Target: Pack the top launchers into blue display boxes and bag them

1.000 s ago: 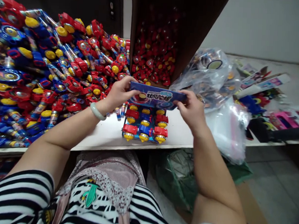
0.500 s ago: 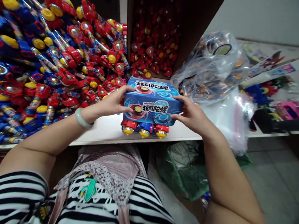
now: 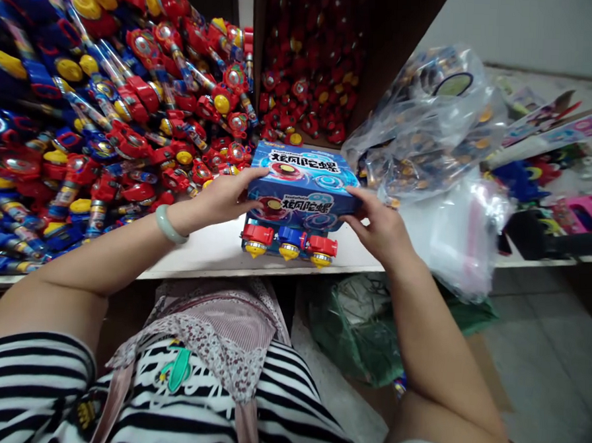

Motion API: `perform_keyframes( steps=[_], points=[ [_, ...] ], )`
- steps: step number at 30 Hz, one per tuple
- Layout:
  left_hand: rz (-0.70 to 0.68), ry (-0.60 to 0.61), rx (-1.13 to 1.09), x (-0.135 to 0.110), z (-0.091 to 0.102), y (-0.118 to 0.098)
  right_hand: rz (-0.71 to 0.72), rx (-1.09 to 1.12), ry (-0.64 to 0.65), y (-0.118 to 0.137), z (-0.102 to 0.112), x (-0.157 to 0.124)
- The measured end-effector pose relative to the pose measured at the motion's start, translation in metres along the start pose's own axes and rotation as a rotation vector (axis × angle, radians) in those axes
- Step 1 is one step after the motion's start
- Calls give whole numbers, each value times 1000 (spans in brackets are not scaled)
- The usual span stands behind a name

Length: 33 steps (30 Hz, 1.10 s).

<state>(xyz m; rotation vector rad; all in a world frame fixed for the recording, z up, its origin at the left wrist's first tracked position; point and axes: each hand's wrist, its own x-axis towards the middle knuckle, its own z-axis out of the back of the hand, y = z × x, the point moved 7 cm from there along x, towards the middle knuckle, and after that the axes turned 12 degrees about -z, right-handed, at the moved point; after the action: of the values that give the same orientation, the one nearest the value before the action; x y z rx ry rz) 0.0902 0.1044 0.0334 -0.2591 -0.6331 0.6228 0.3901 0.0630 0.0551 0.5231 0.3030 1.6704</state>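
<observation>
A blue printed box lid (image 3: 302,185) sits over a tray of red, blue and yellow spinning-top toys (image 3: 288,241) near the front edge of the white table (image 3: 209,253). My left hand (image 3: 222,198) grips the lid's left side, fingers curled over its top edge. My right hand (image 3: 382,226) holds the lid's right side. Only the front row of toys shows below the lid. A pale bangle is on my left wrist.
A big heap of red and blue toy launchers (image 3: 84,104) fills the table's left. A brown carton (image 3: 314,70) of red tops stands behind the box. Clear plastic bags (image 3: 429,136) lie to the right, a green bag (image 3: 360,324) under the table.
The lid, held edge-on above the tray a second ago, has been turned flat and lowered over the toys. Both hands have stayed on its sides.
</observation>
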Motion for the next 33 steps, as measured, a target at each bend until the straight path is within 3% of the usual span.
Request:
perform_keyframes(
  steps=[5,11,18,22,25,28,30,31,33],
  points=[
    [-148,91,152,-9,-12,2,20,92,200,-8,-25,-9],
    [-300,-32,284,-8,-17,7,106,-204,-109,-12,-28,-6],
    [-370,-49,300,-13,-31,22,104,-312,-117,-25,-37,-5],
    [-384,32,253,-15,-51,32,63,-134,-125,-38,-61,-13],
    [-450,6,210,-21,-57,31,8,-16,-92,-47,-74,-19],
    [-449,72,118,-29,-52,33,-14,49,16,-54,-73,-28],
    [-361,95,-18,-29,-40,41,-35,121,76,-60,-67,-41],
    [-294,50,-101,-25,-29,47,-62,157,75,-64,-64,-49],
    [-124,-157,-253,-7,-5,66,-155,198,33,-74,-63,-65]
  ],
)
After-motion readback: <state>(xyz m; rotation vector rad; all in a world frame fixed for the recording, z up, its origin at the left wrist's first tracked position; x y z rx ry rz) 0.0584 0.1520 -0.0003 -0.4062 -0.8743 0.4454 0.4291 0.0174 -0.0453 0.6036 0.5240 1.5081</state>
